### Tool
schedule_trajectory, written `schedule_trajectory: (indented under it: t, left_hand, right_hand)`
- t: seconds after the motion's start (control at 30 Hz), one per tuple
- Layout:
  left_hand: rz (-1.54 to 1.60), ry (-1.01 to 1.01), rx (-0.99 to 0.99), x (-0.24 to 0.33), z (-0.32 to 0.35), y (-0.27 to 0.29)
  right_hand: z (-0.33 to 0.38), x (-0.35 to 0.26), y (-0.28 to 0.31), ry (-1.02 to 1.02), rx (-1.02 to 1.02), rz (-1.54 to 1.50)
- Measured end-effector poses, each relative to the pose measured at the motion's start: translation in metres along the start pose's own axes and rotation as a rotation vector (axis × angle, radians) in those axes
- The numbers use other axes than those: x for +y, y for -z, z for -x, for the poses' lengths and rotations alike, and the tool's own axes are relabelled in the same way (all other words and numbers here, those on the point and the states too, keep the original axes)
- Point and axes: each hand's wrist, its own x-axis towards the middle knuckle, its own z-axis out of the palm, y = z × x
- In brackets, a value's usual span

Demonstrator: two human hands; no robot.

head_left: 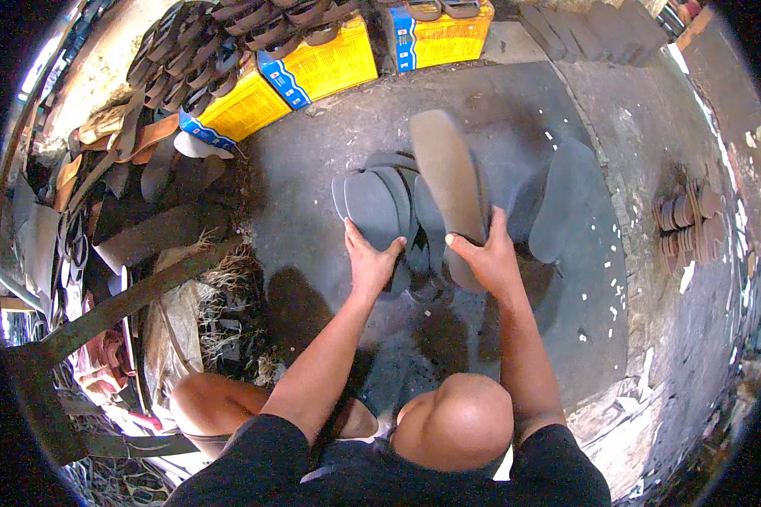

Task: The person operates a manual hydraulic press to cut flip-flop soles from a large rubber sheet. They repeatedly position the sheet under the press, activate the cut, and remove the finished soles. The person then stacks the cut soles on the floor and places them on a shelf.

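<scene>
My left hand (370,260) grips the near end of several dark grey shoe soles (372,203), thumb at one edge and fingers at the other. The soles overlap in a fanned pile, so their lower layers are partly hidden. In my right hand (489,255) is a brownish-grey sole (444,165), its far end raised, with my thumb on top and fingers along its right edge. More soles lie beneath it, partly covered. A single grey sole (562,203) rests farther right on the dark work mat (313,152).
Yellow and blue boxes (321,63) at the back carry piles of brown sandals (186,51). Dark sole blanks (600,29) lie at the back right, bundled pieces (689,221) at the far right. A wooden beam (135,296), fibres and leather scraps crowd the left side.
</scene>
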Motion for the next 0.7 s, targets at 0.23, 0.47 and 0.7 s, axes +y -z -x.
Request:
schedule_trajectory:
  t: [0.23,0.47,0.7]
  left_hand:
    - [-0.116,0.058,0.043,0.012,-0.001,-0.028]
    - [-0.411,-0.111,-0.07,0.033,0.01,-0.022]
    - [-0.065,-0.084,0.044,0.025,-0.003,-0.023]
  right_hand:
    - [-0.005,0.067,-0.062,-0.335,0.088,0.039]
    - [-0.019,0.088,-0.058,-0.229,0.124,-0.068]
    - [-0.007,0.035,-0.045,-0.183,0.071,-0.068]
